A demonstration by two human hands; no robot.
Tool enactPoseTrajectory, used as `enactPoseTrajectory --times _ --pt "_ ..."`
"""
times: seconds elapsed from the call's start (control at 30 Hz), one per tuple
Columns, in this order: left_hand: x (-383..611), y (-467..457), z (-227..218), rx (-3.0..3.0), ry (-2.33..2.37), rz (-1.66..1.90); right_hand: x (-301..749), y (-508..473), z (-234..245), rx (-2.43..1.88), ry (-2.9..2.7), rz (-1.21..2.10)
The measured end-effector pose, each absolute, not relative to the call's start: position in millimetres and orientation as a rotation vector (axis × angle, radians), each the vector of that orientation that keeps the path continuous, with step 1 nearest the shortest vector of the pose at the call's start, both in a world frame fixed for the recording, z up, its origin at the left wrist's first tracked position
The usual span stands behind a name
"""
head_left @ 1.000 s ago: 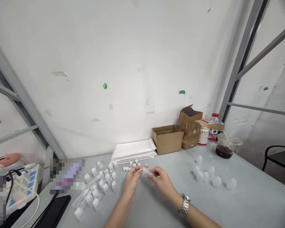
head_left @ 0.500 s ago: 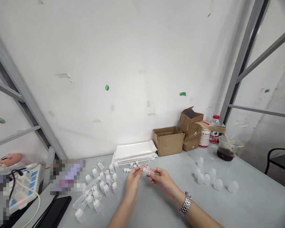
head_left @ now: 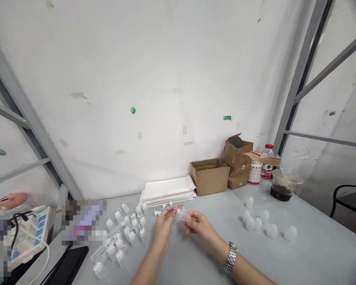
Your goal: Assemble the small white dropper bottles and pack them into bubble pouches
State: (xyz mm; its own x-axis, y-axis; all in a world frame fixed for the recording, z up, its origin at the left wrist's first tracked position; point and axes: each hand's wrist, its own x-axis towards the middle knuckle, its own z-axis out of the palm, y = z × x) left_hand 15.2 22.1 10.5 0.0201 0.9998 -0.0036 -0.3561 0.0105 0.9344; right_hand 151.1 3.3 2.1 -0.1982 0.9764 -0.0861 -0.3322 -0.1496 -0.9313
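Both hands meet above the middle of the grey table around a small translucent plastic bottle (head_left: 184, 215), which is tilted. My left hand (head_left: 163, 225) pinches the bottle's top end, where a white cap part partly shows between the fingertips. My right hand (head_left: 199, 225), with a metal watch on its wrist, grips the bottle's body from the right. Just behind my left hand lie small white caps (head_left: 158, 213), partly hidden by it. Left of it stand and lie several small bottles with looped white caps (head_left: 132, 236). Several translucent bottles without looped caps (head_left: 257, 224) stand on the right.
White padded envelopes (head_left: 169, 188) lie stacked against the wall, beside an open cardboard box (head_left: 212, 180) and a taller carton (head_left: 237, 166). A plastic bowl of dark liquid (head_left: 281, 192) stands far right. A black phone-like slab (head_left: 68, 265) and power strip (head_left: 37, 233) are at left.
The bottle now tilts a little differently between my hands. My right fingers have shifted slightly left and down along its body. The bottles on the table stay put.
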Motion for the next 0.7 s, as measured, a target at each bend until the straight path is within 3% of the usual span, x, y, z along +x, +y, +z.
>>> enactPoseTrajectory --times 0.37,0.7 --pt "14.4 21.1 7.4 0.887 0.957 1.331 148.6 2.1 1.1 -1.092 -1.248 1.236" --pt "12.9 23.0 10.8 0.873 0.911 1.271 149.4 -2.0 9.5 -1.109 -1.343 1.257"
